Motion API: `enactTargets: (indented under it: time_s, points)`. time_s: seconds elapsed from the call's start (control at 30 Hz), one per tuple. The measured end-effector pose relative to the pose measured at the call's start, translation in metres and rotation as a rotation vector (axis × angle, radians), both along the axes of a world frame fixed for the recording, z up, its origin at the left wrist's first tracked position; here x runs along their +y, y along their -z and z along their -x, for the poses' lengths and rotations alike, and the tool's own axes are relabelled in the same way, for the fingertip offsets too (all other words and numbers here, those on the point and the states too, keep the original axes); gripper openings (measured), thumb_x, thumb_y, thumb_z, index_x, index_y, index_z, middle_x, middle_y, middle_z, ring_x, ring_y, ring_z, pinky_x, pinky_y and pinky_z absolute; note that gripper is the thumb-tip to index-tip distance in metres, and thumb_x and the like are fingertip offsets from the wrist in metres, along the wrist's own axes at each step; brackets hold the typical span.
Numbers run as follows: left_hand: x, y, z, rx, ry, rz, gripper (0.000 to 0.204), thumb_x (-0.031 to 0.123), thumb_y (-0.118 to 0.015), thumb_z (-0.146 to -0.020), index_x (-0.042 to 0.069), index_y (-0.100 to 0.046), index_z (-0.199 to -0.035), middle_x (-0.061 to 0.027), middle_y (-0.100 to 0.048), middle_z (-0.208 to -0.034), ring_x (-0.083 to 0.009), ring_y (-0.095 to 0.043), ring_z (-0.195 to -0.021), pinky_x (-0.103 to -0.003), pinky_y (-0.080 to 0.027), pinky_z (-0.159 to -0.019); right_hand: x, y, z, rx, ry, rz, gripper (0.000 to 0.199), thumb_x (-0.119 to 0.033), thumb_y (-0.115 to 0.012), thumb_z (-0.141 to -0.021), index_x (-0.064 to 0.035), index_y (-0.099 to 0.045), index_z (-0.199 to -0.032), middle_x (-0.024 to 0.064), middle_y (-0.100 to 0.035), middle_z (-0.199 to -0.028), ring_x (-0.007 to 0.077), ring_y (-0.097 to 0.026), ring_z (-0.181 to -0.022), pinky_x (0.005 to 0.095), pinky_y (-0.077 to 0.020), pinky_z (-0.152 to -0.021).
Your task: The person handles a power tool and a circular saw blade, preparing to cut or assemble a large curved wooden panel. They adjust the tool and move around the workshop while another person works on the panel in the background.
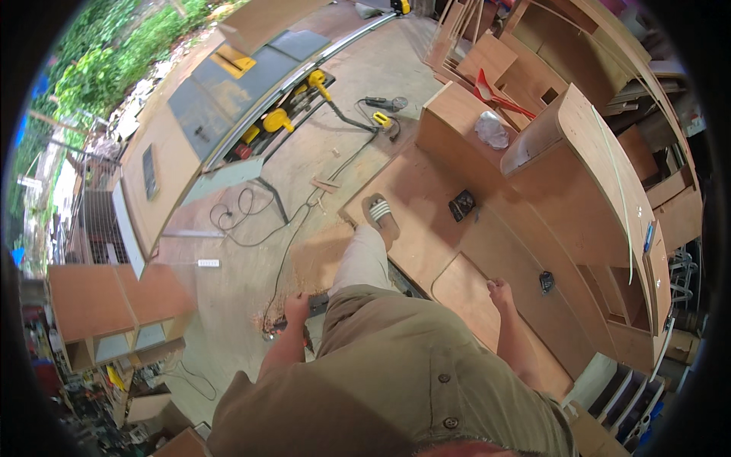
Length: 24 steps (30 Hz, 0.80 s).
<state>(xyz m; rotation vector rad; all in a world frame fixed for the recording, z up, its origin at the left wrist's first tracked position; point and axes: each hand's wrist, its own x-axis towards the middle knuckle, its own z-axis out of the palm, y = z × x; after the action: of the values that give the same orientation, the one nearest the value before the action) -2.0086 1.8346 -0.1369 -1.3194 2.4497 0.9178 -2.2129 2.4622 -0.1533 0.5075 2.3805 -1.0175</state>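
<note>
My left hand [297, 307] is closed at a dark corded power tool [317, 305], low beside my leg. Its exact kind is hard to make out, and my body hides part of it. Over on the right, my right hand [499, 295] has its fingers curled at the edge of a wooden panel [466, 288] with a rounded corner. My shirt covers the panel's near part. Under my sandalled foot [382, 221] lies a larger wooden board [415, 221].
A curved wooden cabinet [579, 198] borders the right side. Two small dark items, one a black object [461, 205], lie near it. An angle grinder [387, 103], a looping cable [251, 228] and wood shavings [289, 263] are on the floor. A table saw [228, 91] stands at far left.
</note>
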Motion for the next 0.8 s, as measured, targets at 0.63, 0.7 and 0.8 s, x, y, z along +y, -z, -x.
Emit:
enactTargets:
  time_s: [0.63, 0.7, 0.8]
  points:
    - [-0.235, -0.150, 0.667, 0.415, 0.230, 0.608, 0.067, 0.034, -0.062, -0.089, 0.001, -0.039, -0.143, -0.0229, -0.044, -0.141, -0.0404, -0.038, -0.133, -0.051, -0.029, -0.110, -0.231, -0.090, 0.365, -0.147, -0.205, -0.016, 0.043, -0.033, -0.064, -0.085, 0.0002, -0.067, -0.111, 0.0238, -0.070, -0.102, 0.0365, -0.067, -0.099, 0.0420, -0.0509, -0.088]
    - [-0.234, -0.139, 0.661, 0.352, 0.307, 0.666, 0.066, 0.035, -0.059, -0.090, 0.002, -0.039, -0.144, -0.0221, -0.046, -0.141, -0.0393, -0.039, -0.133, -0.051, -0.028, -0.110, -0.254, -0.067, 0.394, -0.140, -0.300, -0.018, 0.045, -0.034, -0.064, -0.085, 0.0013, -0.066, -0.114, 0.0229, -0.069, -0.106, 0.0373, -0.066, -0.102, 0.0420, -0.0507, -0.090]
    - [-0.223, -0.138, 0.658, 0.278, 0.465, 0.836, 0.064, 0.040, -0.052, -0.095, -0.001, -0.040, -0.141, -0.0222, -0.048, -0.139, -0.0387, -0.043, -0.130, -0.050, -0.030, -0.110, -0.291, -0.017, 0.442, -0.245, -0.394, 0.027, 0.048, -0.036, -0.064, -0.085, -0.0005, -0.065, -0.118, 0.0229, -0.068, -0.113, 0.0378, -0.064, -0.106, 0.0434, -0.0505, -0.091]
